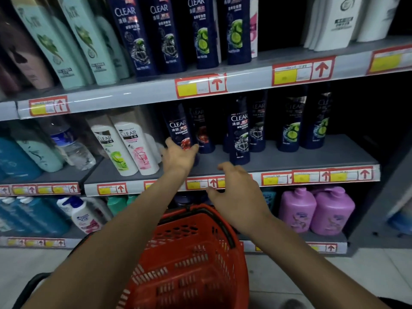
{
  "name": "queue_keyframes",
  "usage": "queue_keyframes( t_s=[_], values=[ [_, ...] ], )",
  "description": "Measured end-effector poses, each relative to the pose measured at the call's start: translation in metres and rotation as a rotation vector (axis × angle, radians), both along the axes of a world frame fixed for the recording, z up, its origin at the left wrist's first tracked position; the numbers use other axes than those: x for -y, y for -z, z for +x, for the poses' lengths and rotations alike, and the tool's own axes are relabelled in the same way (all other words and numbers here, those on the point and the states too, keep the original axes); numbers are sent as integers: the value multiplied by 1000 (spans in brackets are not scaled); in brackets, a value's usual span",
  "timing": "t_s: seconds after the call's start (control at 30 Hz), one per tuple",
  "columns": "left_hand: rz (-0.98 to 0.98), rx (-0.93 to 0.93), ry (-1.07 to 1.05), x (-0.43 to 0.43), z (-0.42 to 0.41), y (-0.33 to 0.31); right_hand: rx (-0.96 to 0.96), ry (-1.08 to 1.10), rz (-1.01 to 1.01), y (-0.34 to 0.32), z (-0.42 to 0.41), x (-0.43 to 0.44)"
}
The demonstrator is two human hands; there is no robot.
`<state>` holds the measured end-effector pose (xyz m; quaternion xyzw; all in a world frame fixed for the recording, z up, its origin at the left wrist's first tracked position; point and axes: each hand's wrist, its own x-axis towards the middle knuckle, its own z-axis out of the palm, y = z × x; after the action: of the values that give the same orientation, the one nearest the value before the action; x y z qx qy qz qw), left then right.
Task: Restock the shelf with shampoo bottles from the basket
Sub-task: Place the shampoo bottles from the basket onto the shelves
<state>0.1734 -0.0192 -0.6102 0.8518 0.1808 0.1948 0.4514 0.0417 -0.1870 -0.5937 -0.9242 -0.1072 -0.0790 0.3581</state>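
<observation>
Left hand [179, 156] grips the base of a dark bottle [178, 128] standing on the middle shelf [312, 159], thumb and fingers clamped on either side. Right hand [236, 192] hovers at the left hand's 4 o'clock, before the shelf edge, fingers apart and holding nothing. Red basket [189, 264] is at 6 o'clock, below both hands.

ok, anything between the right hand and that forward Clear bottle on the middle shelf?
Nothing visible. The right hand hovers open over the shelf edge; only bare shelf lies between it and the Clear bottle.
</observation>
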Motion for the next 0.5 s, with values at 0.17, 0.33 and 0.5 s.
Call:
queue_keyframes(
  t_s=[0.17,0.33,0.5],
  values=[
    [-80,45,-44,-9,23,1,13,-9,-14,-1,-4,0],
    [-188,100,19,-13,7,-4,7,-16,-14,-3,-3,-8],
    [-229,211,146,-23,-49,-12,1,-16,16,-8,-2,-30]
  ],
)
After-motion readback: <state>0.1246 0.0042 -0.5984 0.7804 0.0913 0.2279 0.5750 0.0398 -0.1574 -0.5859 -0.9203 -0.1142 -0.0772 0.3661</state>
